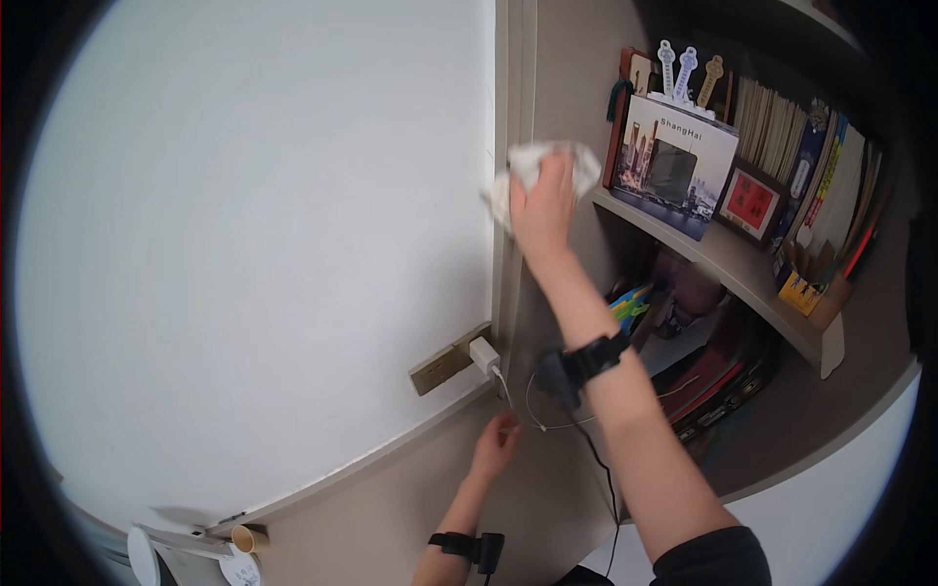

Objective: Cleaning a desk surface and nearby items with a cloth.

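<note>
My right hand (546, 201) presses a crumpled white cloth (579, 165) against the side panel of a shelf unit, beside the corner with the white wall. Lower down, my left hand (498, 444) is low over the brown desk surface, close to a thin white cable (507, 392); its fingers are curled, and whether they hold the cable I cannot tell. The cable runs from a white charger plug (484, 354) in a gold-coloured wall socket strip (440, 371). Both wrists wear black straps with small devices.
To the right, a shelf board (674, 238) bears a box with a city picture (670, 165), a framed red picture (749, 201) and several books (769, 117). More items fill the compartment below. A yellowish cup (250, 539) and a white round object (143, 554) are at the lower left.
</note>
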Action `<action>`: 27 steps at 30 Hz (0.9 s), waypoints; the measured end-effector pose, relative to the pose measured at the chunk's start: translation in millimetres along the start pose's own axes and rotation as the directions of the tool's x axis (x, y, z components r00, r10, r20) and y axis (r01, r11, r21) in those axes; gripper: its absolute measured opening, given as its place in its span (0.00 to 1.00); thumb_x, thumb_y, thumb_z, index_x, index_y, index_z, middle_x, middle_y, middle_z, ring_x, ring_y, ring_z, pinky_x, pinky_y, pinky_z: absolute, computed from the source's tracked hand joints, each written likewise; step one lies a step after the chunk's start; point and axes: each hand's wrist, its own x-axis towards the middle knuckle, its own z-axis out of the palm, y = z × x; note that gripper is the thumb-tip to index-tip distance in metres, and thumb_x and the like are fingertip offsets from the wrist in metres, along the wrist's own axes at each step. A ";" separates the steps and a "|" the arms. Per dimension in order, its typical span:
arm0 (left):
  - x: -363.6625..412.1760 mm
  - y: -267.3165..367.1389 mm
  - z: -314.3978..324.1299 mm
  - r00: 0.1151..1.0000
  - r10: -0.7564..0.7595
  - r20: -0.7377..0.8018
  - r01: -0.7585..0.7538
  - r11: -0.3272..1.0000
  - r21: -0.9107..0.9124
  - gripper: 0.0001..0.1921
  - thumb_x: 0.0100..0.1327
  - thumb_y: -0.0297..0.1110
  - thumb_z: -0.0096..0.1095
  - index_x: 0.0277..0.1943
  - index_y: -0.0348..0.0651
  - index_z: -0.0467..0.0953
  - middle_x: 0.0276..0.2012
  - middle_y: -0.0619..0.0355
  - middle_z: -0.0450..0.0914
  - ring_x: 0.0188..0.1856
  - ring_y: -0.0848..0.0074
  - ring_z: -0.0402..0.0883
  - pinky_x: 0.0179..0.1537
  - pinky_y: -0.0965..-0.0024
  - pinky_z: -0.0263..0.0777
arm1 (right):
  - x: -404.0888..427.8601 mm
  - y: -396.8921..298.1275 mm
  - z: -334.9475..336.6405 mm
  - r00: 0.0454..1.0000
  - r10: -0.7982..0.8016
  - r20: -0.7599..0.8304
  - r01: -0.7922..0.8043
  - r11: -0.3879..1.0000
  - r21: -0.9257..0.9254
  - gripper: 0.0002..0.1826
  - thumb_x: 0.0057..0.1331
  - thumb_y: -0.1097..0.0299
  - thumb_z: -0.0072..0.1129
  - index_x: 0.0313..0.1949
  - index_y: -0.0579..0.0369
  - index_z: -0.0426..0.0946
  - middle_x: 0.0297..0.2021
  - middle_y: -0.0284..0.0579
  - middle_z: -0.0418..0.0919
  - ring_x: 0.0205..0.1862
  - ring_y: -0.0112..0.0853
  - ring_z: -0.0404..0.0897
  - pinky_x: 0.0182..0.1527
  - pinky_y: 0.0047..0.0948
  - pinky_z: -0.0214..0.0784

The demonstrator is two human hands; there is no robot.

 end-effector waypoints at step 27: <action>-6.4 -25.7 5.9 0.992 -0.117 0.040 0.113 0.990 0.084 0.11 0.64 0.31 0.55 0.48 0.38 0.70 0.36 0.52 0.78 0.31 0.75 0.78 0.34 0.72 0.72 | -318.5 64.2 -30.7 0.854 0.124 0.505 -0.167 0.985 0.040 0.20 0.42 0.73 0.68 0.34 0.56 0.68 0.35 0.52 0.69 0.36 0.50 0.71 0.37 0.45 0.64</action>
